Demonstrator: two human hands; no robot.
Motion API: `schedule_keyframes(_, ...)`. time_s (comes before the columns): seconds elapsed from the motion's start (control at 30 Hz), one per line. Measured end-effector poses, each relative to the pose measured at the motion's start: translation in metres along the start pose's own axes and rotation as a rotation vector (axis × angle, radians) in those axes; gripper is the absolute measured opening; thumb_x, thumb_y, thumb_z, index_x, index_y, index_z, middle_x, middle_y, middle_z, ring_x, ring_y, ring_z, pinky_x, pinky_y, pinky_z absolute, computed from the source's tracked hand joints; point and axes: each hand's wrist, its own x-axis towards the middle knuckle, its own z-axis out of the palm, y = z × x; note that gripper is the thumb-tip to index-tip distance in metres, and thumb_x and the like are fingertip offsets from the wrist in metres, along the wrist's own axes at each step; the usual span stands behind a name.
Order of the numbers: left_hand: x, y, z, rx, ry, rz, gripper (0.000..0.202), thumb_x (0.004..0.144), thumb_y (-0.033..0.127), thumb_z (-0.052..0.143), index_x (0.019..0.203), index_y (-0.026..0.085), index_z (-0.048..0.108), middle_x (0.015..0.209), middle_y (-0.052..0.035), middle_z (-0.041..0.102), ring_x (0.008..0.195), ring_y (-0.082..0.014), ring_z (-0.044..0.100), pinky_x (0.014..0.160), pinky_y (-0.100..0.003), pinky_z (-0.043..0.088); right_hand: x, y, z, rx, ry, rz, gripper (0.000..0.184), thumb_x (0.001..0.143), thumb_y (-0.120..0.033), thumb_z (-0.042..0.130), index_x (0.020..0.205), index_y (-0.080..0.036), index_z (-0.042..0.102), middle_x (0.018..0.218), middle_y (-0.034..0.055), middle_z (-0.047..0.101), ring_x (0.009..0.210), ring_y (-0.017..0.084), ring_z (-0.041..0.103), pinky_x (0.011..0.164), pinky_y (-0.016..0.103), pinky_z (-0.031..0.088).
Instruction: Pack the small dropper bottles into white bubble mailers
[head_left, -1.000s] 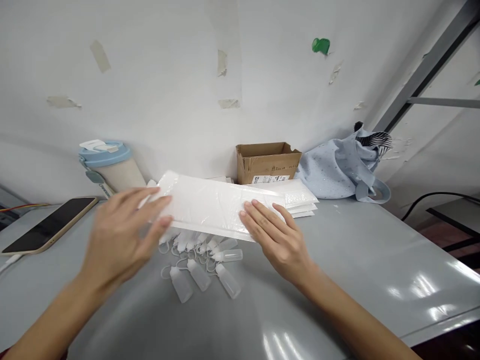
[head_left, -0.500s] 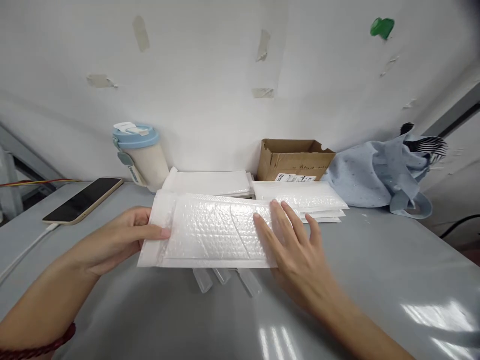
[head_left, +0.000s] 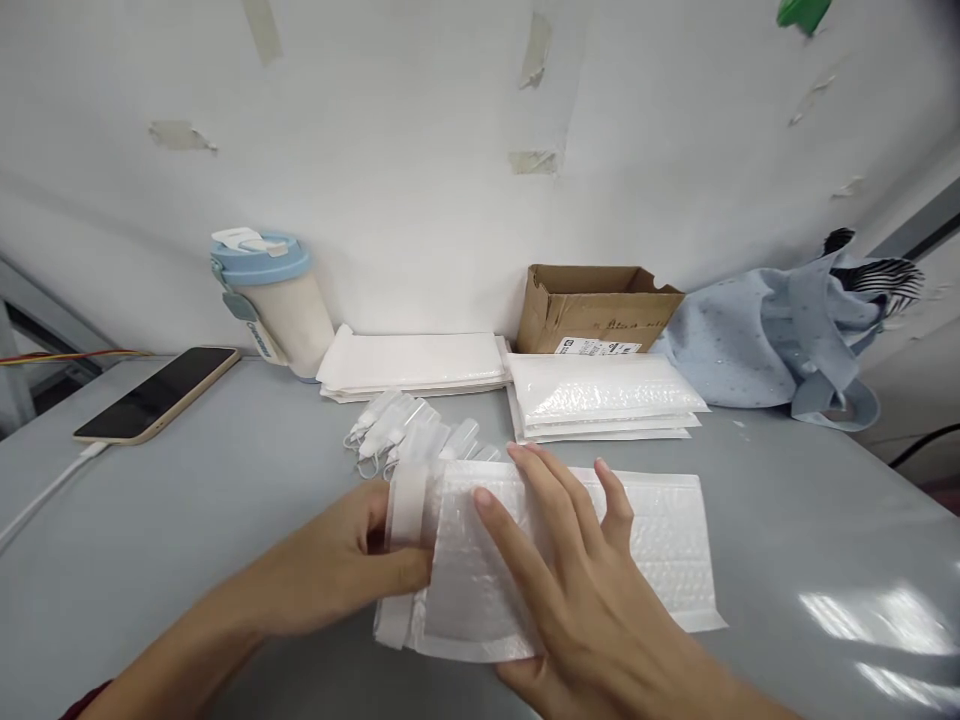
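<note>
At the left, a phone [head_left: 157, 395] lies on the gray desk [head_left: 787, 520]. Lower down, the left hand [head_left: 337, 565] pinches one end of a white bubble mailer [head_left: 472, 590] in the bottom middle. The right hand [head_left: 585, 570] rests on it, fingers spread.

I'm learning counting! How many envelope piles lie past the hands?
2: the left pile, behind the bottles; the right pile, in front of the box. The box could hide others.
</note>
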Motion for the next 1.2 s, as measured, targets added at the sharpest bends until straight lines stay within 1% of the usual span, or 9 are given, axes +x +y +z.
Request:
schedule_keyframes(0.13, 0.001, -0.004, 0.013, 0.069, 0.14, -0.052, 0.002, 0.076, 0.02, 0.064, 0.076, 0.019, 0.065, 0.072, 0.0027, 0.062, 0.07, -0.0158, 0.058, 0.061, -0.022, 0.046, 0.0, 0.004, 0.001, 0.013, 0.052, 0.002, 0.078, 0.073, -0.035, 0.051, 0.143, -0.011, 0.027, 0.122, 0.0255, 0.048, 0.118, 0.041, 0.042, 0.095, 0.066, 0.021)
schedule_keyframes(0.33, 0.006, 0.002, 0.015, 0.244, 0.277, -0.043, 0.023, 0.082, 0.038, 0.058, 0.07, 0.018, 0.06, 0.06, 0.0026, 0.057, 0.055, -0.0131, 0.052, 0.049, -0.021, 0.038, 0.003, 0.02, 0.0, 0.143, 0.086, -0.011, 0.063, 0.074, -0.02, 0.052, 0.134, -0.005, 0.037, 0.107, 0.0184, 0.059, 0.097, 0.03, 0.054, 0.086, 0.051, 0.04)
schedule_keyframes(0.47, 0.005, 0.0, 0.007, 0.371, 0.428, 0.041, 0.035, 0.088, 0.046, 0.049, 0.071, 0.02, 0.063, 0.055, 0.0016, 0.06, 0.049, -0.0128, 0.054, 0.047, -0.022, 0.043, 0.002, 0.047, -0.008, 0.22, 0.09, 0.115, 0.051, 0.074, -0.017, 0.053, 0.125, -0.011, 0.047, 0.11, 0.0128, 0.062, 0.097, 0.025, 0.056, 0.081, 0.038, 0.046)
schedule_keyframes(0.6, 0.007, -0.012, 0.005, 0.925, 0.524, 0.48, 0.019, 0.088, 0.024, 0.051, 0.097, 0.023, 0.067, 0.087, -0.0049, 0.069, 0.078, -0.0197, 0.062, 0.068, -0.03, 0.052, -0.001, 0.068, -0.016, 0.279, 0.021, 0.289, 0.05, 0.075, -0.021, 0.055, 0.124, -0.019, 0.048, 0.105, 0.0072, 0.063, 0.088, 0.021, 0.059, 0.07, 0.033, 0.048)
schedule_keyframes(0.7, 0.011, -0.024, 0.014, 1.324, 0.382, 0.766, 0.04, 0.084, 0.005, 0.045, 0.117, 0.021, 0.061, 0.121, -0.0096, 0.062, 0.111, -0.0274, 0.052, 0.089, -0.042, 0.049, -0.001, 0.074, -0.019, 0.312, -0.042, 0.349, 0.049, 0.075, -0.022, 0.056, 0.123, -0.022, 0.049, 0.102, 0.0046, 0.063, 0.083, 0.02, 0.06, 0.066, 0.031, 0.048)
schedule_keyframes(0.8, 0.017, -0.031, 0.031, 1.515, 0.267, 0.89, 0.037, 0.086, 0.004, 0.045, 0.118, 0.015, 0.059, 0.121, -0.0109, 0.064, 0.11, -0.0281, 0.053, 0.085, -0.04, 0.051, 0.0, 0.071, -0.019, 0.332, -0.098, 0.344, 0.049, 0.075, -0.022, 0.056, 0.123, -0.023, 0.048, 0.104, 0.0049, 0.063, 0.086, 0.021, 0.06, 0.069, 0.033, 0.048)
schedule_keyframes(1.03, 0.011, -0.021, 0.055, 1.421, 0.136, 1.085, 0.024, 0.092, 0.007, 0.042, 0.103, 0.009, 0.064, 0.091, -0.0093, 0.073, 0.078, -0.0177, 0.067, 0.074, -0.027, 0.057, 0.003, 0.066, -0.015, 0.324, -0.18, 0.319, 0.054, 0.074, -0.018, 0.054, 0.127, -0.021, 0.045, 0.112, 0.0065, 0.063, 0.099, 0.024, 0.059, 0.082, 0.041, 0.048)
schedule_keyframes(1.1, -0.002, -0.019, 0.049, 1.34, 0.171, 1.104, 0.022, 0.091, 0.008, 0.047, 0.108, 0.011, 0.062, 0.095, -0.0078, 0.074, 0.084, -0.0172, 0.069, 0.078, -0.025, 0.057, 0.004, 0.066, -0.015, 0.313, -0.188, 0.313, 0.057, 0.074, -0.02, 0.054, 0.129, -0.019, 0.043, 0.116, 0.0091, 0.061, 0.105, 0.027, 0.057, 0.087, 0.045, 0.046)
schedule_keyframes(1.2, -0.02, -0.02, 0.037, 1.105, 0.451, 0.978, 0.03, 0.088, 0.017, 0.058, 0.118, 0.019, 0.057, 0.1, -0.0037, 0.074, 0.089, -0.0171, 0.07, 0.08, -0.023, 0.058, 0.004, 0.065, -0.015, 0.313, -0.214, 0.323, 0.06, 0.073, -0.022, 0.054, 0.132, -0.016, 0.04, 0.119, 0.0116, 0.06, 0.107, 0.029, 0.055, 0.089, 0.048, 0.045)
